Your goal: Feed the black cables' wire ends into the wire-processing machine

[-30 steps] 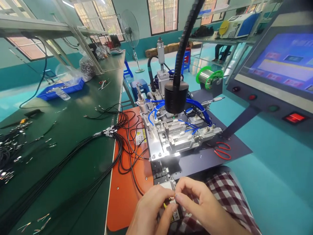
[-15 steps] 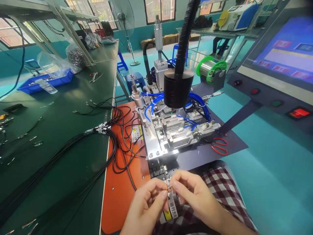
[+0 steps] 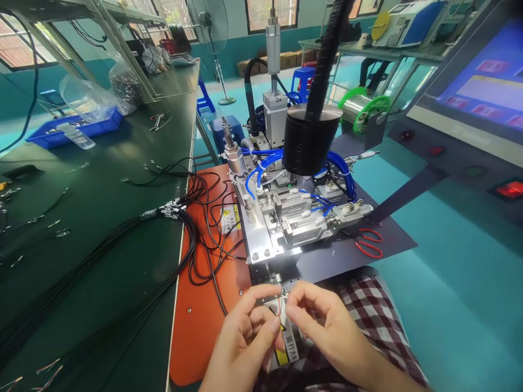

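My left hand [image 3: 253, 332] pinches thin coloured wires [image 3: 279, 308] between thumb and a finger, its index finger stretched out above them. A red strand stands up from the pinch. Close beside it, my right hand [image 3: 321, 318] has thumb and index finger pressed together at the wires' upper ends; what lies inside that pinch is largely hidden. Both hands hover in front of the metal clamping machine [image 3: 302, 218], over a label [image 3: 291, 348] with yellow and black marks.
Black cables [image 3: 192, 234] lie coiled across the orange board [image 3: 204, 337] and green table [image 3: 102, 283]. Red-handled scissors [image 3: 370, 243] rest on the machine's dark base plate. A black cylindrical lamp [image 3: 311, 141] hangs above the machine. A control panel [image 3: 469, 136] stands right, near a green solder spool [image 3: 363, 111].
My left index finger has lifted and straightened away from the thumb. The wires between the hands look less spread, with a red one now upright. The camera view has shifted slightly.
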### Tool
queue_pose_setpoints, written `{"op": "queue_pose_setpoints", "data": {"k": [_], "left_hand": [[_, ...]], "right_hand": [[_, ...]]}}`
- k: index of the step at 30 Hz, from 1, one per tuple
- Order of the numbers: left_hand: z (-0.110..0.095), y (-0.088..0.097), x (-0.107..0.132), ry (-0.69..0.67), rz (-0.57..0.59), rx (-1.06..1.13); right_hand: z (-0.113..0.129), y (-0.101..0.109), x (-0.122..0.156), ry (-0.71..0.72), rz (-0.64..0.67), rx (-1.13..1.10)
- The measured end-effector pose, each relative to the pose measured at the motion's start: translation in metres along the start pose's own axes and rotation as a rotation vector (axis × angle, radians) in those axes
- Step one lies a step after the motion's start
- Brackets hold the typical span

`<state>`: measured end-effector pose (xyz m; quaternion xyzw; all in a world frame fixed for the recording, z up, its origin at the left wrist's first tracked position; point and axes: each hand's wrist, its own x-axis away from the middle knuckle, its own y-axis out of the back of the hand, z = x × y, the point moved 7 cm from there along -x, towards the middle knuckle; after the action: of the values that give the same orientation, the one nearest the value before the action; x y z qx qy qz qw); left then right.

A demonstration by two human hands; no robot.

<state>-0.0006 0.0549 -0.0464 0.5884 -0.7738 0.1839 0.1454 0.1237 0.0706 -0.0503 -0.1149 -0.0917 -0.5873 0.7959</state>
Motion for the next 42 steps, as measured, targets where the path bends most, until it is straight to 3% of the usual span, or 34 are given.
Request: {"op": "queue_pose_setpoints", "data": {"k": [14,20,23,30,42], "left_hand": [[-0.005,0.005,0.003,-0.129,-0.139,-0.036],[-0.007,0.0,-0.001,-0.043,0.001,-0.01],[-0.01,-0.001,-0.002,-0.008,0.014,-0.043],[-0.008,0.003,0.002,-0.045,-0.117,-0.157],[-0.012,0.0,0.002,-0.05,-0.158,-0.051]], "right_hand": [[0.001,-0.001,0.0,-0.002,-0.066,-0.039],[0.003,0.003,0.002,0.089,-0.086,0.051],[0.006,0.003,0.003,0.137,-0.056,0.05],[0.0,-0.003,0.005,0.013,0.031,-0.21],[-0.004,-0.008,0.005,-0.014,-0.039,-0.235]]}}
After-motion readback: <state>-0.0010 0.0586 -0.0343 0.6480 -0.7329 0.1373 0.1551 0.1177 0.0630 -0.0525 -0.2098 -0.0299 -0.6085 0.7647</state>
